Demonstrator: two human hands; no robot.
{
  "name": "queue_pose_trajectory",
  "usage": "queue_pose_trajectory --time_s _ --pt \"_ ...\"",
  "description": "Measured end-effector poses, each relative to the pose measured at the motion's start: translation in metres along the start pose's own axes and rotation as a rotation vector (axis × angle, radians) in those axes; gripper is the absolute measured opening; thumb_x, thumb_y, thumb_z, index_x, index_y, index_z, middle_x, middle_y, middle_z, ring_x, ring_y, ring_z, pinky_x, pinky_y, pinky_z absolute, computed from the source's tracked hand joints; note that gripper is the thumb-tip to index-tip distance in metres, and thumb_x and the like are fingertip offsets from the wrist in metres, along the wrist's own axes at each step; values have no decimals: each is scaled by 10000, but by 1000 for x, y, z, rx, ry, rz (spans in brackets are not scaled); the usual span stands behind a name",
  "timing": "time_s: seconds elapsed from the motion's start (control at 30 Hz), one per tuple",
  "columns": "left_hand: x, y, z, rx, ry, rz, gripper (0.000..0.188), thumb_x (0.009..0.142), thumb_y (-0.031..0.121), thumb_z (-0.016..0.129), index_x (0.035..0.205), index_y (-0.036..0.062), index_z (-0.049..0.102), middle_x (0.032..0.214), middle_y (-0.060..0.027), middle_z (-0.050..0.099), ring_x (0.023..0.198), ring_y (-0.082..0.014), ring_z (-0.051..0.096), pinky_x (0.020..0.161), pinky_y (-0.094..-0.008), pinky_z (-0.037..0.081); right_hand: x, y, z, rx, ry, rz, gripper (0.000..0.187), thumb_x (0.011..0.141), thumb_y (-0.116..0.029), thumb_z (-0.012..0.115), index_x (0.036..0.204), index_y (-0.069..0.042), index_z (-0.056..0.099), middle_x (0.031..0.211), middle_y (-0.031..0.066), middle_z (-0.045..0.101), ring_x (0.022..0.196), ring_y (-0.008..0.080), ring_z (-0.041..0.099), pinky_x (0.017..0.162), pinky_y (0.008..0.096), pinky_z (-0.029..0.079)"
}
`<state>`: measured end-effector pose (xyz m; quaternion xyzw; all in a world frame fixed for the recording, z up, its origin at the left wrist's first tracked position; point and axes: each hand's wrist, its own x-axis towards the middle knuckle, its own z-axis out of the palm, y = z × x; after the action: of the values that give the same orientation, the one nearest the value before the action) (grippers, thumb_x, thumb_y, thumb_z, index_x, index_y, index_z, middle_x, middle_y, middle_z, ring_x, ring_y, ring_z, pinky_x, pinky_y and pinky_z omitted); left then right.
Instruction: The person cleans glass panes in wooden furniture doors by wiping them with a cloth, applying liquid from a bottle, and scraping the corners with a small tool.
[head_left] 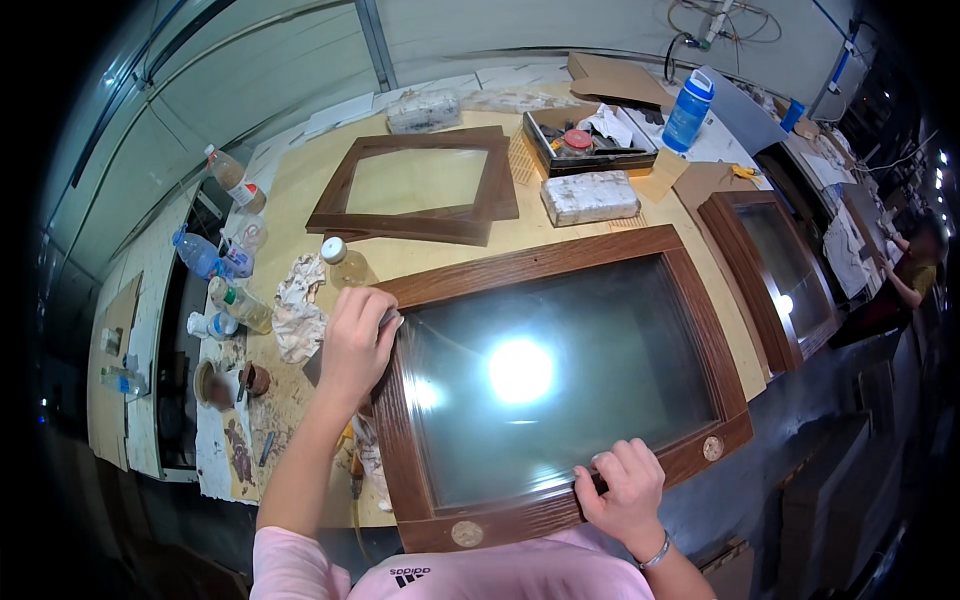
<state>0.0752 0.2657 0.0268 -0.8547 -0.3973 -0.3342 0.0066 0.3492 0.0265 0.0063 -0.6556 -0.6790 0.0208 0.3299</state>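
Note:
A brown wooden cabinet door with a glass pane lies tilted across the near side of the worktable, its pane reflecting a bright lamp. Two round pale discs sit on its near rail. My left hand is closed at the door's far left corner; a small greyish thing shows at its fingertips, too small to name. My right hand is closed over the near rail, with thumb and bent fingers at the glass edge. Beyond my left hand stand a clear bottle with a white cap and crumpled, stained paper.
Brown frames lie farther back, beside a wrapped block and a black-edged box of odds and ends. A blue bottle stands behind. Several plastic bottles line the left edge. More framed doors lie right; another person works beyond.

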Motion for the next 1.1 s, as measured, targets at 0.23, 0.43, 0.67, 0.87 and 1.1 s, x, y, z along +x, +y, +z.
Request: queue_pose_trajectory --time_s 0.23,0.43,0.67,0.87,1.1 --pt "0 5 -18 -13 -163 -105 220 760 6 755 912 24 597 892 -123 617 904 -336 600 793 -429 491 -1 0 0 2 15 2 218 696 -122 760 701 -71 548 673 83 474 621 282 479 542 397 378" --pt "8 8 -13 72 -179 -93 223 763 18 757 921 28 601 899 -121 633 884 -335 609 775 -432 490 -1 1 -1 -7 6 -1 215 699 -129 763 704 -71 556 672 80 476 624 282 482 543 398 379" --pt "7 1 -15 -131 -123 -256 188 801 44 755 952 18 645 886 -113 675 851 -243 657 752 -365 513 2 -3 -1 -6 -4 2 214 707 -135 759 705 -69 556 673 83 476 629 286 484 545 402 382" --pt "-46 -69 -37 -644 23 -718 115 954 115 671 947 1 682 787 -5 655 672 -64 580 607 -217 456 -1 1 0 -26 6 12 210 703 -133 755 700 -85 550 680 81 452 641 284 485 546 405 379" --pt "-254 -172 -54 13 -123 -1144 311 884 285 735 834 -22 740 559 -36 575 512 -128 535 502 -321 413 5 -6 2 -13 -11 2 227 723 -94 750 693 -74 526 643 68 468 606 272 464 536 396 361"
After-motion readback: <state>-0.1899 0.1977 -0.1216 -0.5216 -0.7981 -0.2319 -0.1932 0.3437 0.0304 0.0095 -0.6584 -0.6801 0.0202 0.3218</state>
